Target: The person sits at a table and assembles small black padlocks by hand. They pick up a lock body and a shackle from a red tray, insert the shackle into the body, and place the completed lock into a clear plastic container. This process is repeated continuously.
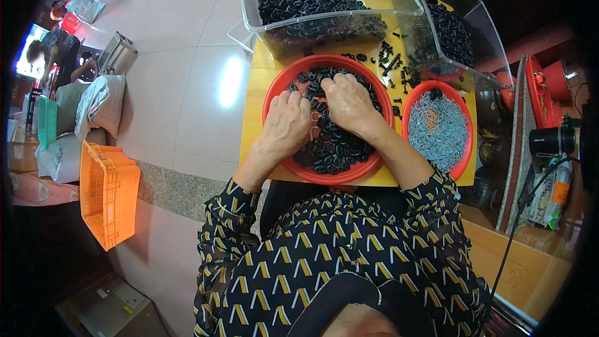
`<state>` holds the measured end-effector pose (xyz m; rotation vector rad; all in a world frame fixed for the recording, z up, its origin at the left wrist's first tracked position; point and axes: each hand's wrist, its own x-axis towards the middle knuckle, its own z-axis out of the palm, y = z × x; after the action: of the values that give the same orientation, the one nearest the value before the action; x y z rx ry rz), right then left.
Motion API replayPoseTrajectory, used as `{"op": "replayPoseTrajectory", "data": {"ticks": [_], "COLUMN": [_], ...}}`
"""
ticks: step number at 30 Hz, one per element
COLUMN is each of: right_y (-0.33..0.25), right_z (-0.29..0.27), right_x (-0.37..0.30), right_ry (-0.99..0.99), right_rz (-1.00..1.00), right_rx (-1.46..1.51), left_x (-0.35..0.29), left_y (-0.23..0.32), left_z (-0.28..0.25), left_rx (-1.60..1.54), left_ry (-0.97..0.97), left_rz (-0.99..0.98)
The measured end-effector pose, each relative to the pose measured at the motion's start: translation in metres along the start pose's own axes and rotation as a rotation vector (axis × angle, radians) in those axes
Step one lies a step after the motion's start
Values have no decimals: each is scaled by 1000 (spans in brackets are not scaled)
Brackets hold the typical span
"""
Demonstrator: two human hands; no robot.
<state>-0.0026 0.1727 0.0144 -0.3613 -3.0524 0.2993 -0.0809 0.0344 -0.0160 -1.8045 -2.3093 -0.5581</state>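
A round red basin [268, 103] in front of me holds many small black oval plastic parts [334, 150]. Over its left side is my left hand [287, 122], closed, with the fingertips curled down out of sight among the parts. My right hand [349, 103] is also closed, further in over the basin's far middle, its fingers bent downward. The backs of both hands hide whatever the fingertips grip. Right of the basin, a smaller red basin [463, 165] is filled with small silvery metal pieces [440, 134], with a few orange bits [432, 117] among them.
Two clear plastic bins [337, 22] [458, 40] of black parts stand at the table's far side. Loose black pieces [393, 62] lie on the yellow tabletop [253, 131]. An orange crate [112, 193] sits on the floor at left, near white sacks [102, 105]. Another person [56, 53] bends over farther back.
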Motion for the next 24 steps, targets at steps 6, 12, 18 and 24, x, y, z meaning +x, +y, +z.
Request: {"op": "replayPoseTrajectory", "data": {"ticks": [6, 12, 18, 24], "right_y": [1, 2, 6, 2], "right_z": [-1, 3, 6, -19], "right_x": [4, 0, -10, -35], "right_ry": [-71, 15, 171, 87], "right_rz": [49, 62, -30, 109], "right_rx": [21, 120, 253, 741], "left_x": [1, -3, -3, -6], "left_y": [7, -1, 1, 2], "left_z": [-6, -2, -3, -5], "left_rx": [-172, -270, -285, -305], "left_ry": [-45, -40, 68, 132], "left_rz": [-36, -29, -68, -70]}}
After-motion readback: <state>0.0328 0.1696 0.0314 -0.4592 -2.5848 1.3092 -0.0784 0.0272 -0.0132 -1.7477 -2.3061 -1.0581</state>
